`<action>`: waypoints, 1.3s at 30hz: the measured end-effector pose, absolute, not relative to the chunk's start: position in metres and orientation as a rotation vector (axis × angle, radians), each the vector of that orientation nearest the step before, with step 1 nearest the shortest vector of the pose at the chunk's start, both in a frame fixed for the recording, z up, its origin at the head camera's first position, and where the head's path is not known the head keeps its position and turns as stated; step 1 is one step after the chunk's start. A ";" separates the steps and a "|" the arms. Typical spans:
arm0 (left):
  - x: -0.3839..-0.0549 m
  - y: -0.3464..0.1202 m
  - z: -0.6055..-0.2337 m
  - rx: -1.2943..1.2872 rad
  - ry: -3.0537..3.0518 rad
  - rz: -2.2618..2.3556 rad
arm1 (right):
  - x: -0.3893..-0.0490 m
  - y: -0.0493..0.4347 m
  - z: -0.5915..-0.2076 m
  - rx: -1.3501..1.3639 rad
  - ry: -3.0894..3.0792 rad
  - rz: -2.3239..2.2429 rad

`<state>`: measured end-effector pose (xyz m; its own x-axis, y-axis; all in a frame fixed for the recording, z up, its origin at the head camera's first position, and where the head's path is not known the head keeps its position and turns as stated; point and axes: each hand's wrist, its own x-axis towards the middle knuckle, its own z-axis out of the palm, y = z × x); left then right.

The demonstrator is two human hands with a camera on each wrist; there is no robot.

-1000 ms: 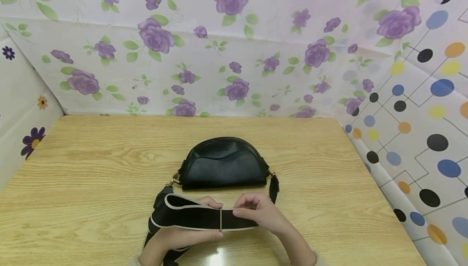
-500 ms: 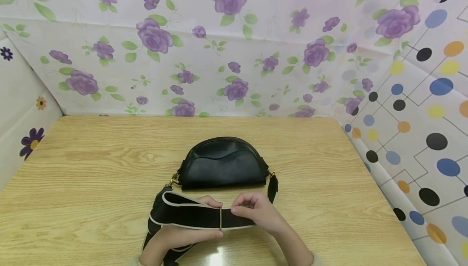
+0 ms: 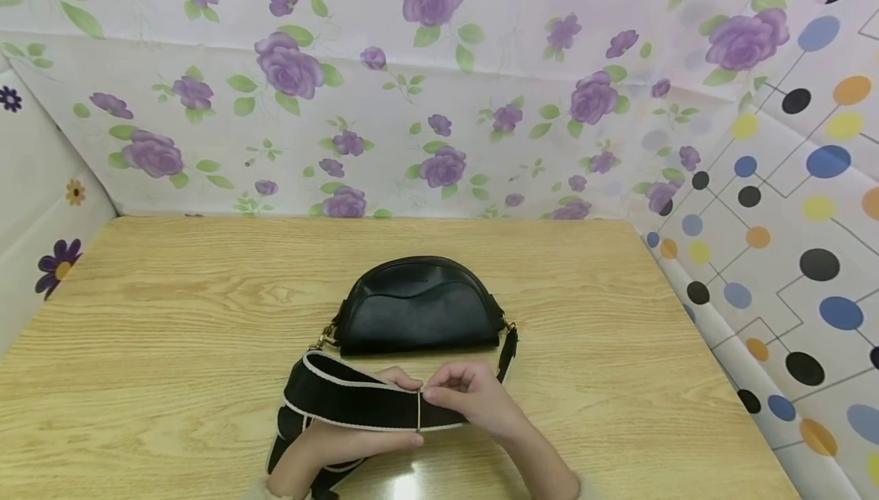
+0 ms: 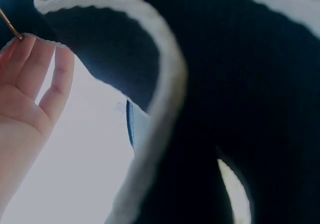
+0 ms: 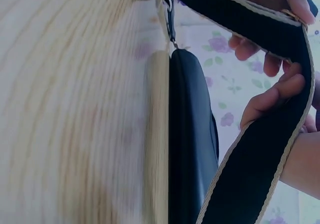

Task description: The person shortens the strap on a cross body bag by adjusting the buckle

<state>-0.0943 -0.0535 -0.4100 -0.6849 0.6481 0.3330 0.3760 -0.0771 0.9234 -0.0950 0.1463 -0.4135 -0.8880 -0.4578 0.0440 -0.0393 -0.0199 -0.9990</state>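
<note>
A black half-moon leather handbag rests on the table in the head view. Its wide black strap with pale edging is lifted in front of it, looped back on itself at the left. My left hand holds the strap from below and behind, thumb and fingers at the two edges by a thin gold slider buckle. Just right of that buckle my right hand pinches the strap's upper edge. In the left wrist view, the fingers of the left hand touch the strap edge by the buckle; the strap covers much of that view.
The wooden table extends to both sides of the bag. A flowered sheet hangs behind, with a dotted sheet at the right. Gold clasps join the strap to the bag's left end.
My right hand has slid a little left along the strap, up to the buckle. The strap loop at the left has risen and widened slightly. The bag has stayed put.
</note>
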 end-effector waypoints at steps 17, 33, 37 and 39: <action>-0.095 -0.053 -0.411 1.163 1.910 1.848 | -0.094 0.148 -0.412 -0.524 2.015 -1.886; -0.092 -0.059 -0.406 0.934 2.124 1.739 | -0.105 0.172 -0.423 -0.550 2.139 -1.758; -0.093 -0.059 -0.407 0.965 2.146 1.758 | -0.106 0.172 -0.424 -0.618 2.132 -1.796; -0.093 -0.059 -0.407 0.973 2.150 1.767 | -0.106 0.171 -0.425 -0.646 2.120 -1.824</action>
